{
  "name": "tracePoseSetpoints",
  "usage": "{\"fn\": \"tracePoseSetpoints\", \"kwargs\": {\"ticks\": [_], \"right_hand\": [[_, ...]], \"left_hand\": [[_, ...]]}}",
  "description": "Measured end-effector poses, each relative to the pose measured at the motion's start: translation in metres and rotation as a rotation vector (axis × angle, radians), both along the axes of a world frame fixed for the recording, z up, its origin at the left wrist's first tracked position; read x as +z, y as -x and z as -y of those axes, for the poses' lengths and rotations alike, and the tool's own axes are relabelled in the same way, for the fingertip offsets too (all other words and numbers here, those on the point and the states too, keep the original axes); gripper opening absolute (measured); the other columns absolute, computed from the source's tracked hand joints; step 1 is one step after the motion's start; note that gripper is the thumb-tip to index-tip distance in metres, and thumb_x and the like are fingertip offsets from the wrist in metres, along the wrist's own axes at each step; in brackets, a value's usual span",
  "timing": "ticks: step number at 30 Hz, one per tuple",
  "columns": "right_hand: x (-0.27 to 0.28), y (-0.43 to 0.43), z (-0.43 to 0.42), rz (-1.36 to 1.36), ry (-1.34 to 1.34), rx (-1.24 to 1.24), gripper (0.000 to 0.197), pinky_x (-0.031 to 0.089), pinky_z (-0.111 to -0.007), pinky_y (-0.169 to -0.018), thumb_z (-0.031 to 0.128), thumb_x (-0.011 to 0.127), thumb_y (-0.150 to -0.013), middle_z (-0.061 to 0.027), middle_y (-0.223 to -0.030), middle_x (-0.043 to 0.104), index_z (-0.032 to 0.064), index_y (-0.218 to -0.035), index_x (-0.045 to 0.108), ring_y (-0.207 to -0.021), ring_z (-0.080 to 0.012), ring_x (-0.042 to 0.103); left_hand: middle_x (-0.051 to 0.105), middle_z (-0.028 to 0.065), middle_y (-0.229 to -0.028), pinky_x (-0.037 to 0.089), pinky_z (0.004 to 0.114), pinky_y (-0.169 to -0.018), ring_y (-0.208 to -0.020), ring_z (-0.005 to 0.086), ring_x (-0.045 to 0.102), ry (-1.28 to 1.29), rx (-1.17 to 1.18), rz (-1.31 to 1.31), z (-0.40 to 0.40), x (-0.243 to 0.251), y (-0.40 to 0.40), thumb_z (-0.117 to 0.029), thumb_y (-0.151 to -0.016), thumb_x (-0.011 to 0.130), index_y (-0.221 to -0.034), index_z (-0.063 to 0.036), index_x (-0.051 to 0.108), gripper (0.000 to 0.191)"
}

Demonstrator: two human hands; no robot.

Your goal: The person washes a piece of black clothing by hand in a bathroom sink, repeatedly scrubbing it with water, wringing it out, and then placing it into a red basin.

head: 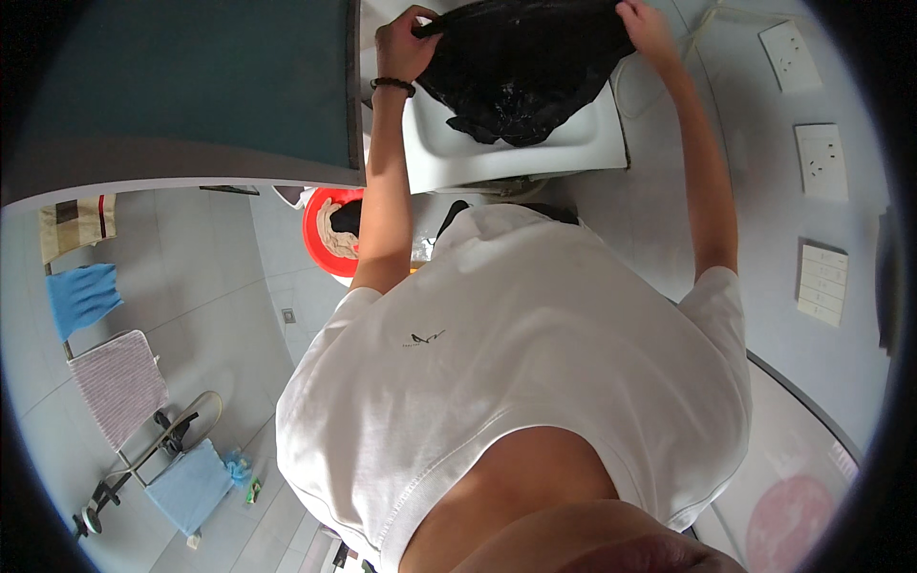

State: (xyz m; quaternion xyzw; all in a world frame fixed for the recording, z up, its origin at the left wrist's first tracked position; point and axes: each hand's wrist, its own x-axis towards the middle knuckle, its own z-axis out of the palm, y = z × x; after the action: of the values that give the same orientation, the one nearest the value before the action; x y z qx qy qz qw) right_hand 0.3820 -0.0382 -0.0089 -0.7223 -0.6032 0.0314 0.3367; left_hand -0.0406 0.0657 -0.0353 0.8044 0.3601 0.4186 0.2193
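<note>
Between my two hands a black garment (523, 64) is stretched wide, its lower end bunched and hanging over a white washbasin (516, 161). My left hand (408, 44) grips its upper left edge and wears a dark beaded bracelet at the wrist. At the upper right edge my right hand (648, 32) pinches the cloth. The garment's top runs out of the picture, and it hides most of the basin's bowl. Pale specks or suds show on the lower part of the cloth.
A red basin (313, 240) with beige and black cloth stands low behind my left forearm. A dark-topped cabinet (179, 79) juts in at the upper left. Wall sockets (822, 161) line the right wall. Towels (120, 387) and a shower hose (161, 437) hang at the left.
</note>
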Motion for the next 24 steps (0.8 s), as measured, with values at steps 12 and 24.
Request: {"fn": "tracePoseSetpoints", "kwargs": {"ticks": [12,24], "right_hand": [[0.053,0.073,-0.017,-1.149,-0.228,0.121,0.026,0.045,-0.034,-0.077,0.028,0.05,-0.097,-0.006,-0.088,0.055,0.0038,-0.104,0.058,-0.085,-0.0164,0.054],[0.081,0.077,-0.004,-0.562,-0.202,0.053,0.04,0.036,-0.032,-0.105,0.023,0.052,-0.092,-0.0123,-0.123,0.059,-0.0011,-0.123,0.059,-0.12,-0.0243,0.05]], "left_hand": [[0.072,0.0127,-0.084,0.052,0.036,-0.072,-0.077,0.0262,0.069,0.269,0.082,0.036,0.028,-0.079,-0.022,-0.046,-0.082,0.075,-0.095,-0.0014,0.072,0.047],[0.07,0.0132,-0.112,0.054,0.033,-0.088,-0.1,0.0241,0.067,1.327,-0.667,1.073,0.001,-0.044,-0.002,-0.021,-0.099,0.055,-0.119,0.0028,0.063,0.033]]}}
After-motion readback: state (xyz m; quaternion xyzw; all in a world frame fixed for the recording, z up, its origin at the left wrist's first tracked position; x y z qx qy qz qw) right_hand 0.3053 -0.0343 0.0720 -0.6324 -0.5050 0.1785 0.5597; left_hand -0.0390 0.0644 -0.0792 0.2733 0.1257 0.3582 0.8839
